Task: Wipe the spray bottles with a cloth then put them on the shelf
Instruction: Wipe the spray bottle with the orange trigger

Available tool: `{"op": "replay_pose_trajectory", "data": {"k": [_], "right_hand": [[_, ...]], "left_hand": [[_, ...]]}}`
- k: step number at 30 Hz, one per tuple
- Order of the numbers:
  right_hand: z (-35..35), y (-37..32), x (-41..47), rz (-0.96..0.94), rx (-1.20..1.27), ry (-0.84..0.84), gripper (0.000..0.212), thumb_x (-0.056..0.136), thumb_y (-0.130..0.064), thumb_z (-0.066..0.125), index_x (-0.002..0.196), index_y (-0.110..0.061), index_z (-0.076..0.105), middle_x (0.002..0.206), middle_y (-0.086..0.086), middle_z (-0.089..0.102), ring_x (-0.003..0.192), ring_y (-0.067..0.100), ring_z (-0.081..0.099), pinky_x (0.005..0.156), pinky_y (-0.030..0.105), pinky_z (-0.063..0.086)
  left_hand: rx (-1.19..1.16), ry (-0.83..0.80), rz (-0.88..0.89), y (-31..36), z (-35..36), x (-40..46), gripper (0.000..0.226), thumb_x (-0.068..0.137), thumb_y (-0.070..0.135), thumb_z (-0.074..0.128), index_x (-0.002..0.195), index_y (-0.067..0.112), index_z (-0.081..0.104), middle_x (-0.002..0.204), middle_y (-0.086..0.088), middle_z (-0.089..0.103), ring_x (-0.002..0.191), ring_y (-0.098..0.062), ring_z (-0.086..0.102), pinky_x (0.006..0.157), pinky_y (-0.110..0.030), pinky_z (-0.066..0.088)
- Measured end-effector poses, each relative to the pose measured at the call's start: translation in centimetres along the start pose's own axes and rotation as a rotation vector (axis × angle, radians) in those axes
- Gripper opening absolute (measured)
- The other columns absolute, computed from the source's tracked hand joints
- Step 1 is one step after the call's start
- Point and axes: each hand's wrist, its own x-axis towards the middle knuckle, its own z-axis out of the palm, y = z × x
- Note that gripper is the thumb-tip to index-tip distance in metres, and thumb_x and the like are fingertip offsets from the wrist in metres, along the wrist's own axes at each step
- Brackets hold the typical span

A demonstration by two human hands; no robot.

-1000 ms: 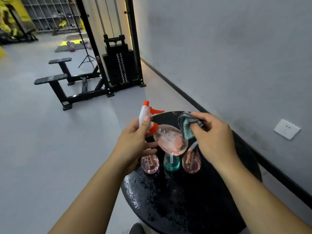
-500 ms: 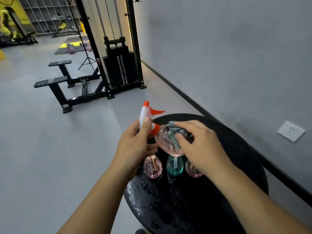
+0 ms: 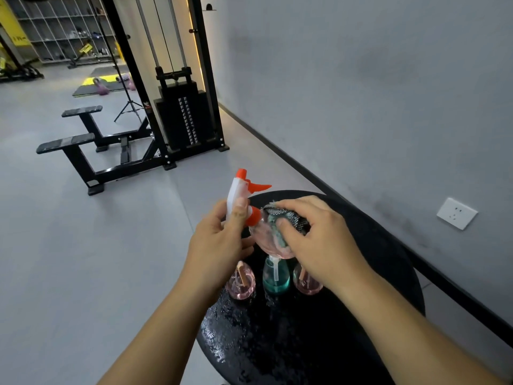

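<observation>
Left hand (image 3: 219, 243): yours, fingers curled round the white spray head and neck of the pink spray bottle (image 3: 262, 234), thumb up against the side of the head. The orange nozzle and trigger point away from you. The bottle is held tilted in the air above the round black surface (image 3: 374, 245), its body leaning to the right.

Right hand (image 3: 319, 243): yours, fingers bent and closed over a bunched cloth (image 3: 288, 220), teal with a dark patterned side, pressing it onto the upper side of the pink bottle's body. Thumb and fingertips pinch the cloth against the plastic.

On the surface, below the hands: three more bottles in a row, standing upright. A pink bottle on the left (image 3: 240, 283), a teal bottle in the middle (image 3: 276, 276), a pink bottle on the right (image 3: 304, 282) partly hidden behind your right wrist. Their spray heads are hidden by the hands. The surface near them is wet and glistening.

Background: a shelf unit (image 3: 61, 26) stands well apart, at the far end of the room.
</observation>
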Motion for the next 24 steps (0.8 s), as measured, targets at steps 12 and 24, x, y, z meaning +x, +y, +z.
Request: {"op": "replay_pose_trajectory", "data": {"k": [12, 24], "right_hand": [[-0.9, 0.0, -0.1, 0.046, 0.038, 0.030, 0.031, 0.099, -0.023, 0.064, 0.128, -0.032, 0.069, 0.123, -0.020, 0.060, 0.110, -0.011, 0.055, 0.081, -0.002, 0.044], [-2.2, 0.6, -0.1, 0.077, 0.079, 0.110, 0.030, 0.100, -0.021, 0.065, 0.128, -0.030, 0.068, 0.123, -0.017, 0.062, 0.108, -0.010, 0.058, 0.074, -0.006, 0.041]], "left_hand": [[0.009, -0.035, 0.065, 0.8, 0.7, -0.6, 0.027, 0.101, 0.060, 0.054, 0.111, 0.043, 0.071, 0.102, 0.010, 0.081, 0.088, -0.016, 0.081, 0.078, -0.033, 0.066], [-0.035, -0.030, 0.100, 1.4, 0.8, -0.7, 0.025, 0.101, 0.056, 0.056, 0.109, 0.039, 0.072, 0.104, 0.004, 0.081, 0.095, -0.020, 0.080, 0.084, -0.035, 0.064]]}}
